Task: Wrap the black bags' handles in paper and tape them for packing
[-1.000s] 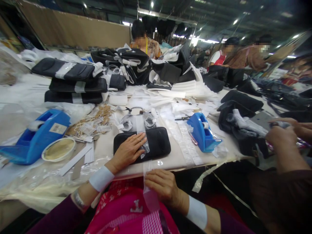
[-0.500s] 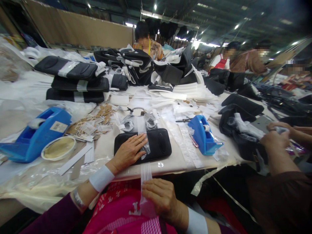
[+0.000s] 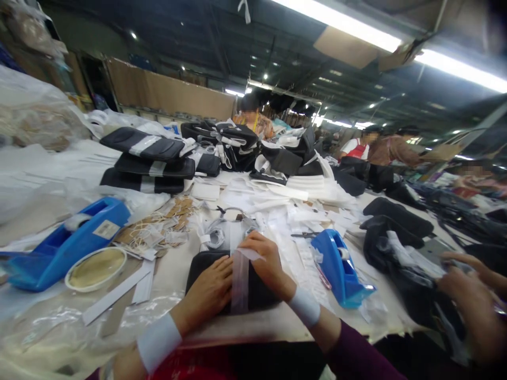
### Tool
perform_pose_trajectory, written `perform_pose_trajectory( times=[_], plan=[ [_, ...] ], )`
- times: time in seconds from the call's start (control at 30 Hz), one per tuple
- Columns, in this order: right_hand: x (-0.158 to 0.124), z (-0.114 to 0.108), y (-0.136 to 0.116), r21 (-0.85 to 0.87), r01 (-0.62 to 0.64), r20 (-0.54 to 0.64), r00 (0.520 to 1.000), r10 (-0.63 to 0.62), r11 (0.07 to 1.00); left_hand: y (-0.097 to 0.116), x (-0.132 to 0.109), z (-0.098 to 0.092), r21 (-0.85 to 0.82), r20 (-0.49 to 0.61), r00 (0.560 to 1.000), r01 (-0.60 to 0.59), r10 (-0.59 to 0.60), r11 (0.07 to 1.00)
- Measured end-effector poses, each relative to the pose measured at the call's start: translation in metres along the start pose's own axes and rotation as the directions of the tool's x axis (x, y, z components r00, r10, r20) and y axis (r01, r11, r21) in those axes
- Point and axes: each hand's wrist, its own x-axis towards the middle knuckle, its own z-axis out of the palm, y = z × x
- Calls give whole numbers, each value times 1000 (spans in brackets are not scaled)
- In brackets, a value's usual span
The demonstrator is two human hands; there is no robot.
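Observation:
A black padded bag [image 3: 194, 272] lies flat on the table in front of me. A translucent plastic strip [image 3: 240, 285] runs across its middle from the near edge to the far edge. My left hand [image 3: 209, 287] rests flat on the bag's left part, fingers stretched out beside the strip. Fingers of my right hand [image 3: 267, 258] pinch the loose end of that strip above the bag's far side. Just behind the bag are a wrapped coil [image 3: 216, 238] and a second one partly hidden by my right hand.
Blue tape dispensers stand left [image 3: 99, 232] and right [image 3: 336, 269]. A round white-rimmed dish [image 3: 95, 269] sits by the left one. Stacked black bags [image 3: 150, 166], white foam sheets [image 3: 304, 184] and paper scraps lie farther back. A co-worker's hands [image 3: 463, 279] handle black goods at right.
My right hand has moved from below the table edge up over the bag, folding the strip across its top. My left hand still presses the bag. The view has tilted up.

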Motion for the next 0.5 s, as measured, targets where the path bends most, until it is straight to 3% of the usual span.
perform_pose_trajectory(
  times=[0.1, 0.2, 0.4, 0.5],
  plan=[
    [16, 13, 21, 6, -104, -6, 995, 104, 995, 1, 0, -3, -26, -3, 1000, 15, -15, 1000],
    [16, 21, 32, -14, -121, 1, 993, 122, 993, 2, 1, -6, -42, -13, 1000, 19, -20, 999],
    [26, 23, 43, -189, -50, -1, 999, 51, 981, -1, -3, -5, -60, -55, 998, 18, -21, 998],
    [37, 22, 47, -304, -21, 16, 1000, 27, 953, -5, -7, 3, -84, -113, 990, 78, -87, 993]
  ],
)
